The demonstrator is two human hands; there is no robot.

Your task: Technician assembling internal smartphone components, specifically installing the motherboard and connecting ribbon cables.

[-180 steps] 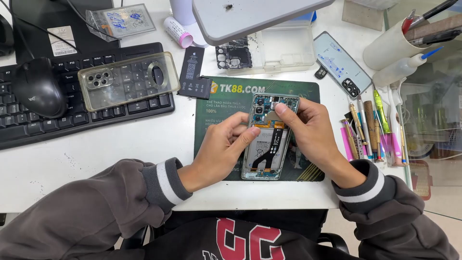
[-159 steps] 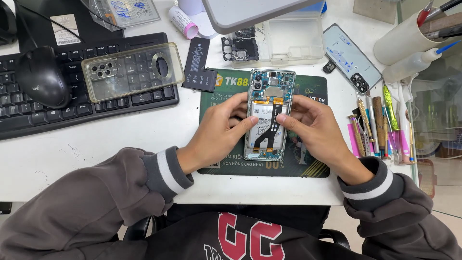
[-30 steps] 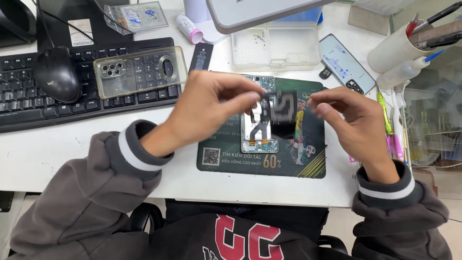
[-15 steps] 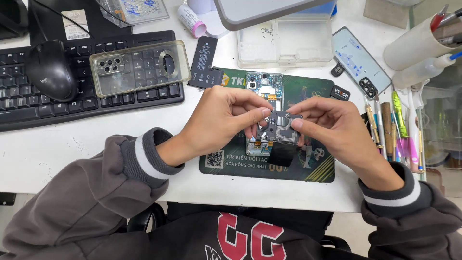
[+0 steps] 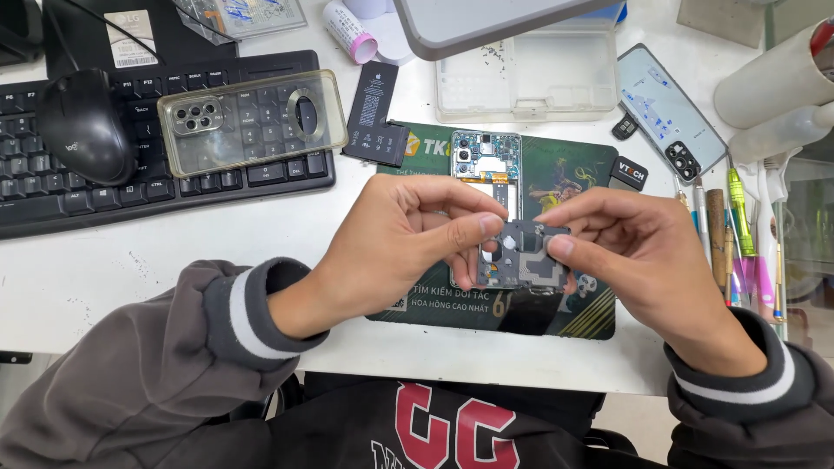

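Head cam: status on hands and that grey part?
Left hand and right hand pinch grey inner cover together. Raised above opened phone on mat. Nothing obstructing.

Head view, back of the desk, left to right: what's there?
Mouse → clear phone case on the keyboard → black battery → clear plastic box → phone back cover → white rolls. Nearer, both hands hold a dark grey part.

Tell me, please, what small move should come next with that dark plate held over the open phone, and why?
Probably set it aside on the mat: both hands, left and right, pinch the plate clear above the phone, whose insides lie exposed.
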